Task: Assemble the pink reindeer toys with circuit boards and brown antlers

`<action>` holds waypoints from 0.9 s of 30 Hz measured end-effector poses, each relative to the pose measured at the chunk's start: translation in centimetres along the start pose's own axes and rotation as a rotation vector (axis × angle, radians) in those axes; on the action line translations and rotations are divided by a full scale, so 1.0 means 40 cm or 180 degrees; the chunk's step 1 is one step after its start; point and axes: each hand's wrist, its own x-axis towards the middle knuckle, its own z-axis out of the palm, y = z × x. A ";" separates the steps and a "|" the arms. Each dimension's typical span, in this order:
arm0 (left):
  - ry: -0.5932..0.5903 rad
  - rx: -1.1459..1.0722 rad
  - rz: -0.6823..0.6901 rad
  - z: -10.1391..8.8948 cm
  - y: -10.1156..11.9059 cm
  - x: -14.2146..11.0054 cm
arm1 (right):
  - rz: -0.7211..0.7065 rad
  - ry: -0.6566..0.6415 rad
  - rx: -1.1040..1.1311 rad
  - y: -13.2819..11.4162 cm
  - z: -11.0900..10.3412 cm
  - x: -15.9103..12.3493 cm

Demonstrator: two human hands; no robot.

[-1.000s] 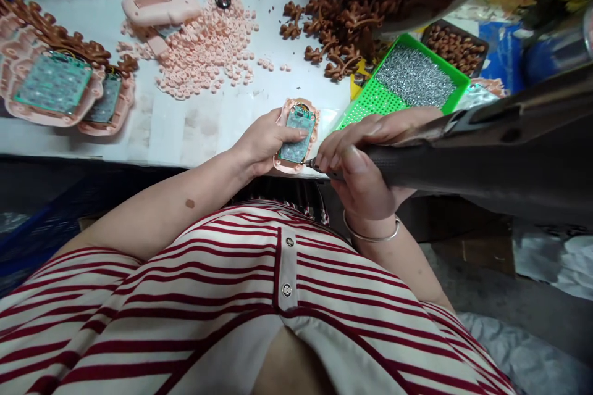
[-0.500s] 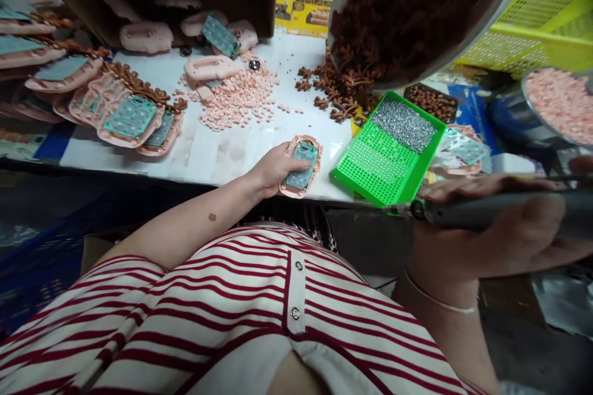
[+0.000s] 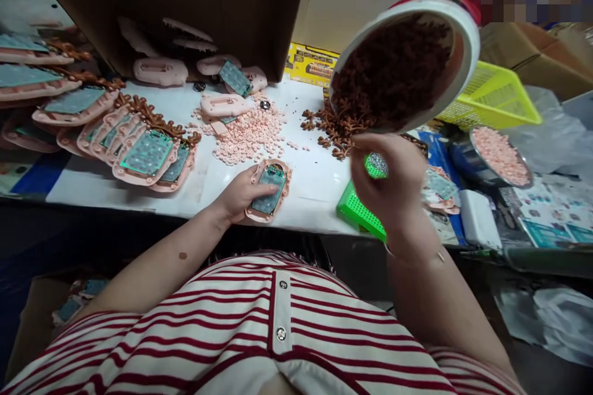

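Note:
My left hand [image 3: 241, 196] is closed on a pink plastic shell [image 3: 260, 218] near the table's front edge. Inside the shell lies a green circuit board [image 3: 267, 203], with my thumb pressed on it. My right hand [image 3: 396, 179] is raised over a green perforated tray [image 3: 359, 211], its fingers curled and smeared by motion. Silver screws [image 3: 377, 165] show through a gap between its thumb and fingers. Just beyond the fingertips spreads a pile of brown branching plastic pieces [image 3: 340, 136]. Whether the fingers touch any of them I cannot tell.
A tilted white bucket [image 3: 469, 68] holds more brown pieces. Small pink rings [image 3: 248, 143] lie in a heap mid-table. Rows of shells with boards [image 3: 147, 159] stand at left. A cardboard box [image 3: 194, 0], a yellow basket [image 3: 498, 102] and a metal bowl [image 3: 528, 179] sit farther back.
My right hand has let go of the power screwdriver, which is out of view, and moved over the tray towards the brown pieces. My left hand keeps the shell. The view has tilted up.

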 end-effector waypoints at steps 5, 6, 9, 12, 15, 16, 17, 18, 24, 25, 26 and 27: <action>-0.0198 -0.0047 -0.0119 -0.011 -0.005 -0.010 | 0.0051 -0.1851 -0.2411 0.117 0.216 0.230; -0.0179 -0.0052 -0.0158 -0.013 -0.005 -0.011 | 0.0087 -0.1973 -0.2493 0.132 0.241 0.253; -0.0248 -0.0131 -0.0222 -0.014 -0.003 -0.013 | 0.0144 -0.1987 -0.2501 0.161 0.270 0.282; -0.0396 -0.0301 -0.0253 -0.015 -0.001 -0.011 | 0.0627 -0.1225 -0.1662 0.167 0.245 0.265; -0.0332 -0.0384 -0.0290 -0.018 -0.003 -0.006 | 0.1599 -0.0428 0.0556 0.146 0.203 0.207; -0.0312 -0.0395 -0.0289 -0.018 -0.004 -0.005 | 0.1846 -0.0396 0.1253 0.132 0.192 0.180; -0.0316 -0.0409 -0.0268 -0.018 -0.005 -0.005 | 0.2012 -0.0410 0.1799 0.116 0.185 0.150; -0.0316 -0.0433 -0.0218 -0.018 -0.006 -0.005 | 0.2130 -0.0430 0.2176 0.099 0.181 0.119; -0.0249 -0.0578 0.0252 -0.012 -0.014 -0.009 | 0.2507 -0.0599 0.3010 0.018 0.220 -0.035; -0.0240 -0.0552 0.0312 -0.011 -0.017 -0.009 | 0.2517 -0.0668 0.3098 0.010 0.226 -0.051; -0.0217 -0.0508 0.0372 -0.011 -0.020 -0.008 | 0.2523 -0.0739 0.3179 0.004 0.230 -0.065; -0.0187 -0.0453 0.0424 -0.010 -0.024 -0.007 | 0.2531 -0.0800 0.3248 0.000 0.232 -0.075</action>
